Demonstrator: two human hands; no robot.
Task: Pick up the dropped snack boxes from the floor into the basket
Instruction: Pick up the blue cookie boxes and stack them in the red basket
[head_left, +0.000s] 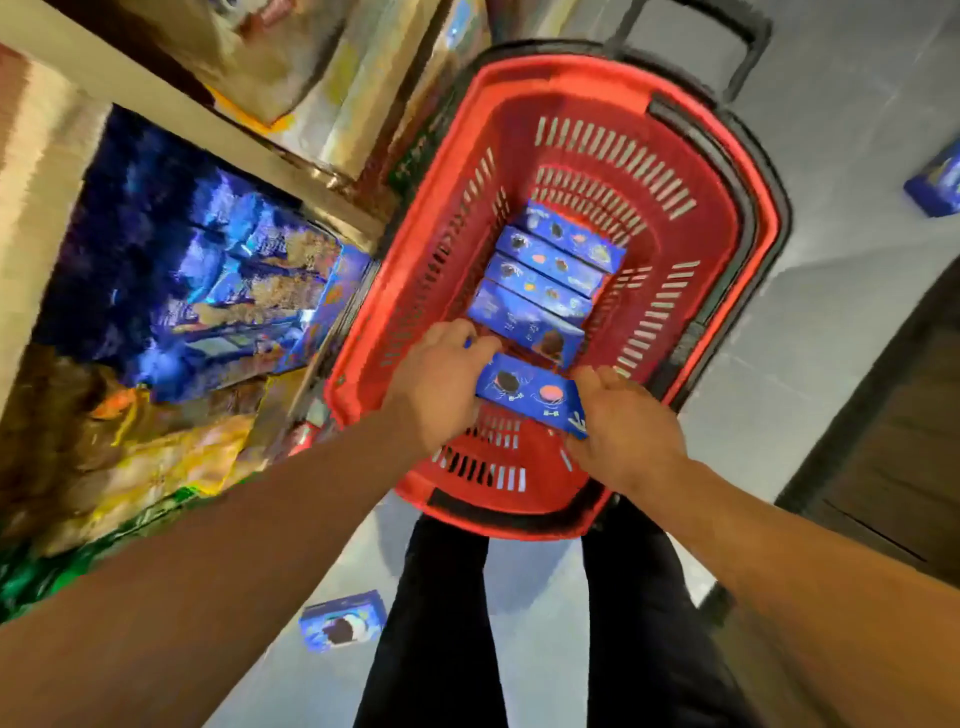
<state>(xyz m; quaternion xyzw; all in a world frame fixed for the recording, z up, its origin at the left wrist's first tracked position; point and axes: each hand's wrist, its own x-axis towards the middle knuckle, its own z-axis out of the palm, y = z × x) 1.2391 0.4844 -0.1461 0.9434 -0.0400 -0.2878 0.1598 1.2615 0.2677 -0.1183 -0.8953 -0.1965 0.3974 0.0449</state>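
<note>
Forearms: both are reached forward from the lower frame corners over the red basket (748, 218).
Held box (530, 397): gripped at its ends, left hand (441, 384) curled on one, right hand (623, 426) cupped on the other, just above the near end.
Risk: the box could be tipped or jammed against the packed row (545, 275), judged from its tilt.
Floor boxes: one is seen at lower centre (343, 626), one at the right edge (935, 182).

Basket on the floor, shelves to its left

Four blue snack boxes (540, 275) sit in a row inside the red plastic basket (748, 218) — a fifth blue box (527, 391) between both hands at its near end, another blue box (343, 626) on the grey floor (831, 156) behind.
</note>
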